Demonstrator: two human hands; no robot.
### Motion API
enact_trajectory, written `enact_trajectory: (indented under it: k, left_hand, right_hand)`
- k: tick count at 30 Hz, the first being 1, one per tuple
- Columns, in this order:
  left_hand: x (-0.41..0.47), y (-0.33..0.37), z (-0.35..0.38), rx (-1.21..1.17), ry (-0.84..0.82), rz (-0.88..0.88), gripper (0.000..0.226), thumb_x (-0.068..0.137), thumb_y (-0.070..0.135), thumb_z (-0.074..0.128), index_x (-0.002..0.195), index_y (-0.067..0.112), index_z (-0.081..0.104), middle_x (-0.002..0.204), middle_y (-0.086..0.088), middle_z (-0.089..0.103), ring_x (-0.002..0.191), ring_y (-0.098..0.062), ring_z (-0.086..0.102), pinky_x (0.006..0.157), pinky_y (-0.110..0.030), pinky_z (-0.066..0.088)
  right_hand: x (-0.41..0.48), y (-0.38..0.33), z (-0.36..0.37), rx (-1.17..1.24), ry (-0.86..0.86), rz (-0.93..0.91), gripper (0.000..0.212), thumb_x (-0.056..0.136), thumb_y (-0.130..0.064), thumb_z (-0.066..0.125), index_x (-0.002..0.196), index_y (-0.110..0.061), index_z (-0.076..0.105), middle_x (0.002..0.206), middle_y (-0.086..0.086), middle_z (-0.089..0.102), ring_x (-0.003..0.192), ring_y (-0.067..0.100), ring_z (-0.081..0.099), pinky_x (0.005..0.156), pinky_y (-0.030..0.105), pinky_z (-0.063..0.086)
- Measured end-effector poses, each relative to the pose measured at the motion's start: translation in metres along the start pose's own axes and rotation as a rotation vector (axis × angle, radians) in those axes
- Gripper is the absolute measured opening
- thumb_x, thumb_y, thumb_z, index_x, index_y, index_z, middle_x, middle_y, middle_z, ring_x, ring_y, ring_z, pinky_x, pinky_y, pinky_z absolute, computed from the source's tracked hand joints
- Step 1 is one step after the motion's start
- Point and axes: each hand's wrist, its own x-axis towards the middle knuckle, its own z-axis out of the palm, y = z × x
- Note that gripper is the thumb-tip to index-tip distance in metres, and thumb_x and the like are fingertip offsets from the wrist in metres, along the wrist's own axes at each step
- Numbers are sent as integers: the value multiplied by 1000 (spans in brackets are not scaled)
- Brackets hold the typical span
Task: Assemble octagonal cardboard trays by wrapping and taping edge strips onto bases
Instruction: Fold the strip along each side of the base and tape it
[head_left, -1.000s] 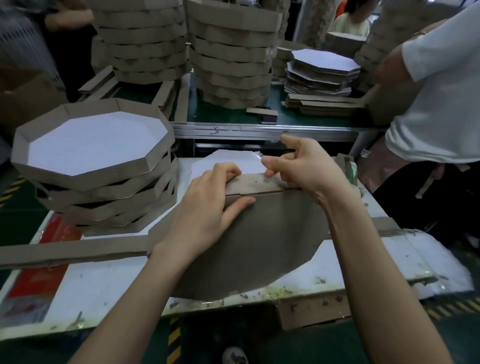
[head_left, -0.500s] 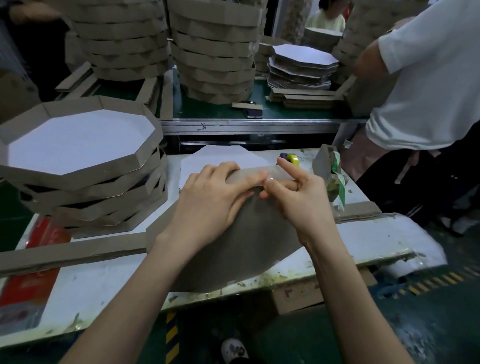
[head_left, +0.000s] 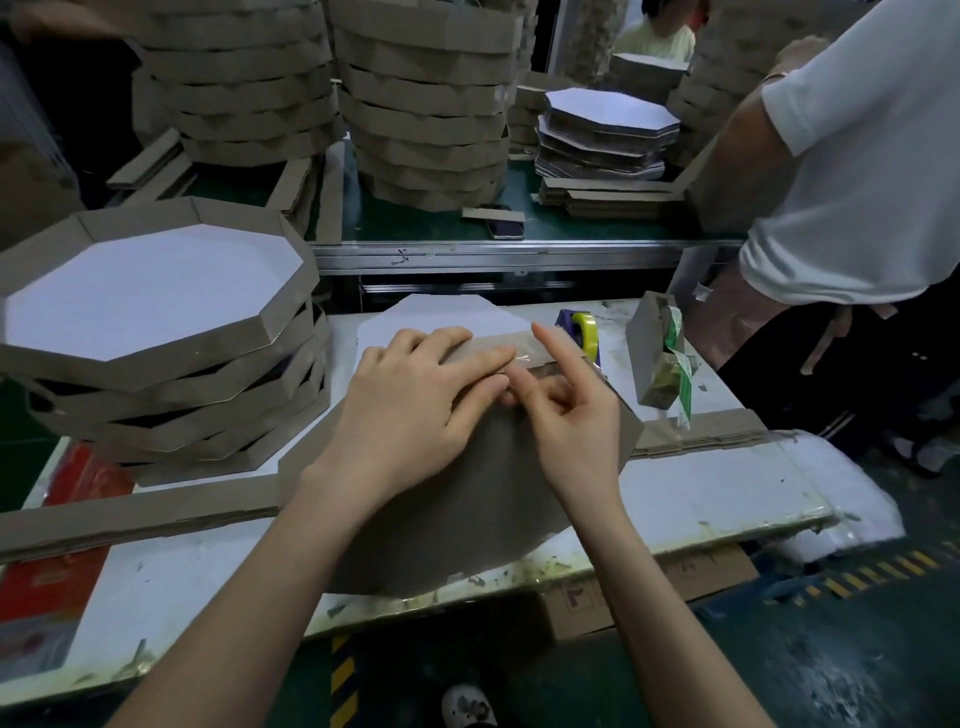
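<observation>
On the white bench (head_left: 701, 493) an unfinished tray (head_left: 457, 499) stands tilted, its brown underside facing the wearer and its lower edge reaching the bench's near rim. Along its top edge runs the edge strip (head_left: 524, 344), with a shiny piece of clear tape (head_left: 519, 358) over the joint. The left hand (head_left: 415, 400) lies flat on the cardboard, its grip apart, with straight fingers pressing the strip down. The right hand (head_left: 566, 410) meets it from the other side, index finger stretched out along the strip; its other fingers fold in beside the left fingertips, and whether that grip pinches the tape cannot be told. Behind the tray a white octagonal base (head_left: 447, 317) lies flat, and just to its right sit a yellow tape roll (head_left: 587, 332) and a small carton (head_left: 657, 364) with green-printed tape. A stack of finished trays (head_left: 156, 322) stands at the left, white insides up. A loose strip (head_left: 130, 514) lies in front of that stack, and another strip (head_left: 696, 431) lies near the right wrist. Across a metal rail, tall tray stacks (head_left: 426, 104) and a phone (head_left: 505, 228) sit on a green surface, where a person in a white shirt (head_left: 857, 171) stands.
</observation>
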Motion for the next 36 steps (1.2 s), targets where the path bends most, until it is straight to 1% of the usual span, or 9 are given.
enact_trajectory:
  k: [5,9,11,13,15,17,20,31,36]
  left_hand:
    - [5,-11,3,-25,-2,33,44,97,45,41,140,38,49,136,0,54,118,-26,48,93,-44,41]
    - [2,-15,3,-33,26,32,43,101,47,38,139,32,52,136,-4,56,116,-29,51,92,-46,43]
    - [1,-13,2,-42,16,33,49,99,53,35,139,30,52,138,-4,55,117,-30,51,93,-48,44]
    - [0,-9,2,-53,13,40,54,95,53,32,139,28,53,139,-4,54,118,-30,52,93,-47,44]
    - [-1,-7,2,-78,36,47,56,93,51,33,137,26,55,139,-5,55,117,-31,53,92,-47,45]
    - [-1,-8,3,-112,51,47,57,92,51,35,139,24,53,142,-5,52,120,-30,52,95,-47,44]
    - [0,-9,4,-117,62,46,60,92,52,36,144,24,45,150,-4,42,129,-27,47,99,-46,41]
    - [-4,-11,3,-143,104,55,44,95,45,40,137,39,50,150,-7,42,131,-31,44,96,-48,42]
    - [-4,-10,4,-178,90,44,40,94,48,41,129,41,59,145,-2,48,128,-27,47,97,-45,41]
  right_hand:
    - [-3,17,-9,-172,-65,-42,67,87,-29,74,146,-38,42,49,-5,52,46,6,50,63,17,47]
    - [30,5,-32,-247,215,-242,31,91,-42,61,118,-29,67,63,-8,48,62,5,46,63,26,41]
    - [60,-4,-41,-277,70,-174,24,96,-39,57,113,-29,69,89,-9,57,91,9,54,84,29,45]
    - [88,-11,-46,-312,-345,67,27,97,-45,57,117,-31,69,105,-22,58,110,2,54,102,29,43]
    - [105,-14,-47,-383,-667,215,38,92,-55,57,107,-24,74,97,-18,68,95,2,62,93,31,47]
    - [115,-13,-46,-371,-786,251,37,89,-51,63,98,-17,75,88,0,73,81,15,66,76,32,51]
    - [120,-12,-43,-289,-803,272,25,88,-42,70,91,-18,74,77,-4,71,68,6,64,55,17,46]
    - [116,-4,-37,-148,-806,293,50,66,-59,73,93,-17,74,97,20,73,82,27,66,87,59,52]
    - [117,-3,-43,-194,-849,250,44,75,-52,71,95,-13,73,95,15,70,83,23,61,83,53,50]
